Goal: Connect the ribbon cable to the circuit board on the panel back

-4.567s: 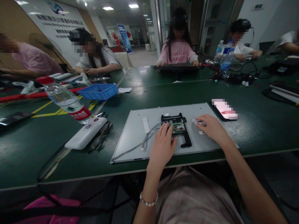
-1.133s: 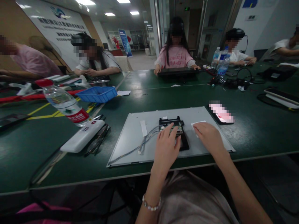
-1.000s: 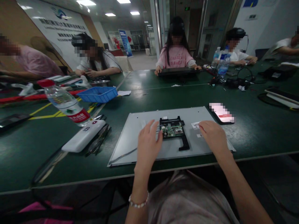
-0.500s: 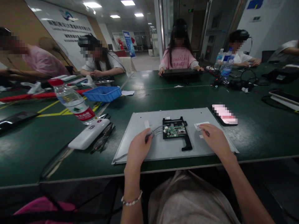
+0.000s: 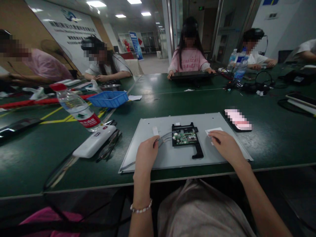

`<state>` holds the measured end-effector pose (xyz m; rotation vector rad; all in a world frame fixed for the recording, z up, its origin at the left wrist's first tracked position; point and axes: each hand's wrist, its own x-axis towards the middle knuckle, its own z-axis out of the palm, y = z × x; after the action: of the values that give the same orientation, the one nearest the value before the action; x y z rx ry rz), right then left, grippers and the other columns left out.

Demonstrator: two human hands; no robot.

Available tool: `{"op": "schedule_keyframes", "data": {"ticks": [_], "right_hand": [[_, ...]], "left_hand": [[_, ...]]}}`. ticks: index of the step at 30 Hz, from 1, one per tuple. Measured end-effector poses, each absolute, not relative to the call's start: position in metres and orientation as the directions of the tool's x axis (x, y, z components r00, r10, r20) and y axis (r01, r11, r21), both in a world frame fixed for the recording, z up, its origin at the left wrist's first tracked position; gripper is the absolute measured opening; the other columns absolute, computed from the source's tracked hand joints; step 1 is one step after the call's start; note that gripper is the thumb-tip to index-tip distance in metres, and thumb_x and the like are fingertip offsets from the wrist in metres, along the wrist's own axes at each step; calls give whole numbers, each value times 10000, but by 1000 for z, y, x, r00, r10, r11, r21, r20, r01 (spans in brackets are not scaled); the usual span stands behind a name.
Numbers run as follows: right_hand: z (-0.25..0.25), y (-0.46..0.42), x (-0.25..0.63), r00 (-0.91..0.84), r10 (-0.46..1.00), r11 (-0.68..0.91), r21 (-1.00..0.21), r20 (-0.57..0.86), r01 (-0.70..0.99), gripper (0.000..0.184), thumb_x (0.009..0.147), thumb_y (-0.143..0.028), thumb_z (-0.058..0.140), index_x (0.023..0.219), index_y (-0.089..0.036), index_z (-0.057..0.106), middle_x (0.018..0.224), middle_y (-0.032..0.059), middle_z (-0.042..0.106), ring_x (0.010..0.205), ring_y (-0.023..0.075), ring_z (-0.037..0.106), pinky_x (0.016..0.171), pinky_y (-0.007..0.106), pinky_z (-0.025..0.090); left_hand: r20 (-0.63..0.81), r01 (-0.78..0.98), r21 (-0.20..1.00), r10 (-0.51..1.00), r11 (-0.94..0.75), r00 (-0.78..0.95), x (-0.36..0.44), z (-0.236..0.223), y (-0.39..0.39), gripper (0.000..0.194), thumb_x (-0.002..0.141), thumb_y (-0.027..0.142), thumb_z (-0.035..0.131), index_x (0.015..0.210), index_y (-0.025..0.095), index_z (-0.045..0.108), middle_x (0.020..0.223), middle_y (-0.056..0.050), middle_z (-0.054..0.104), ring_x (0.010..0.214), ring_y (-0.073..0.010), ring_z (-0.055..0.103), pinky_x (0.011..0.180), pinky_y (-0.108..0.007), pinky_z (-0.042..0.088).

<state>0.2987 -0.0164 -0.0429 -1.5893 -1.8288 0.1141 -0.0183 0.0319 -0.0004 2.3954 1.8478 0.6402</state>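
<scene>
A flat light-grey panel (image 5: 168,159) lies on the table in front of me. On its middle sits a green circuit board (image 5: 185,138) in a black plastic frame (image 5: 197,152). Grey cables (image 5: 166,135) run leftward from the board into my left hand (image 5: 147,152), whose fingers are closed round them. A small white strip (image 5: 155,130) is just beyond that hand. On the panel's right part, my right hand (image 5: 227,144) has thumb and fingertips pinched at a white label (image 5: 217,130). Whether the label's edge is lifted, I cannot tell.
A phone (image 5: 238,120) lies right of the panel. To the left are a white power bank (image 5: 95,141), glasses (image 5: 110,144), a water bottle (image 5: 80,110) and a blue bin (image 5: 108,99). Across the table, a person holds a dark flat panel (image 5: 191,75); several others sit around.
My left hand has shifted very slightly up and turned a little, still holding the cables. My right fingertips have moved slightly left over the label's lower edge. The board stays put.
</scene>
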Motion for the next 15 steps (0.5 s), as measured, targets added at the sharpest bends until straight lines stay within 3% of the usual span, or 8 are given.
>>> {"op": "schedule_keyframes", "data": {"ticks": [4,9,15], "right_hand": [[-43,-16,299,-3,898,244,-491,440,836,312,838,-170,457,1046,-214,686,1103,82,678,1025,242,614,912,439,486],[-43,-16,299,4,902,230,-489,431,842,306,843,-166,456,1046,-210,681,1109,76,676,1029,240,611,917,431,485],[-42,-17,299,1,904,229,-486,429,843,304,841,-162,460,1050,-206,676,1118,76,672,1039,242,606,928,428,479]], "left_hand": [[292,942,228,940,-247,176,-16,4,34,304,881,192,433,1055,235,679,990,-44,732,915,-231,677,845,-339,491],[423,953,195,897,-230,130,-12,3,17,317,897,191,409,1085,203,664,1019,-72,717,926,-239,665,842,-358,490],[445,932,149,864,-330,234,3,0,-12,271,915,204,421,1072,192,641,1044,-74,702,970,-238,642,894,-378,464]]}}
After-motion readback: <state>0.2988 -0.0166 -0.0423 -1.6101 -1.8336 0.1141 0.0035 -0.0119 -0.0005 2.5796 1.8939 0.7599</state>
